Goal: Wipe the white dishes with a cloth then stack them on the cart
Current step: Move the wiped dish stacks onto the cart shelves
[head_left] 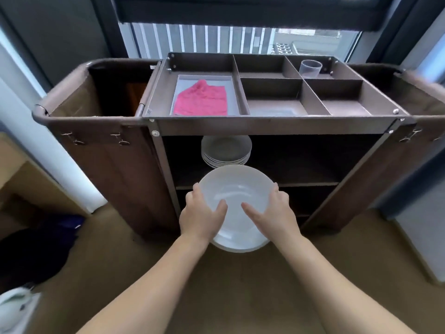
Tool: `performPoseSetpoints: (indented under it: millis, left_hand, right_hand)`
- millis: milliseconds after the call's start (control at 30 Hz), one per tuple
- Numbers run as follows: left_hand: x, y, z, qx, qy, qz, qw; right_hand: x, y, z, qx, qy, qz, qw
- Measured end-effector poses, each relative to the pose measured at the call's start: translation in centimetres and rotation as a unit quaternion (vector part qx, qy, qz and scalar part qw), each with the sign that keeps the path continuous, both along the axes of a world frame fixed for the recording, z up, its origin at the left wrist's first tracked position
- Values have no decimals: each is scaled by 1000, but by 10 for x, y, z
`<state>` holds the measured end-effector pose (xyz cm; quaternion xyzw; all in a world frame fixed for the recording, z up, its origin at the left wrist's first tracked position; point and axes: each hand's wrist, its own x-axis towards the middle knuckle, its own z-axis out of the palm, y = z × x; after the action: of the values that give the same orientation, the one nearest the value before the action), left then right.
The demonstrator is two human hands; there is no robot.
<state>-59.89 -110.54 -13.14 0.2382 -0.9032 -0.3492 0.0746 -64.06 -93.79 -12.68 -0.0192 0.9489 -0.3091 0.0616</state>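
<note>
Two hands are working: our left hand (199,215) is curling round the left rim of the white plate (237,186), in front of the lower shelves of the cart (265,127), our right hand (277,213) round the right rim. We are judging it stiff, slick, breakable, so opposite rims are suiting us.

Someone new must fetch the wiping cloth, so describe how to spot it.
Find the brown cart under the window; its top tray is split into compartments. In the big left compartment, on a grey liner, lies the pink cloth. It is the only brightly coloured thing there; the clear cup sits far right.
</note>
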Motion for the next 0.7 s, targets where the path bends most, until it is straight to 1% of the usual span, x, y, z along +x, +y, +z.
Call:
performPoseSetpoints:
  millis: [167, 333, 500, 600, 700]
  left_hand:
    - [-34, -1, -17, -23, 3, 14, 1000]
    - [-73, -12, -42, -43, 0, 41, 998]
    - [-118, -26, -72, -62, 30, 65, 995]
    - [-145, -32, -86, -75, 66, 71, 993]
    - [-167, -38, -94, -97, 96, 75, 988]
  right_hand:
    - [-39, -1, -17, 3, -14, 23, 1000]
    - [-78, -17, -39, -4, -1, 23, 1000]
    - [-124, -30, -65, 2, 52, 32, 998]
    - [-152, -36, -81, 9, 98, 39, 994]
    - [-176, -43, -97, -5, 127, 28, 992]
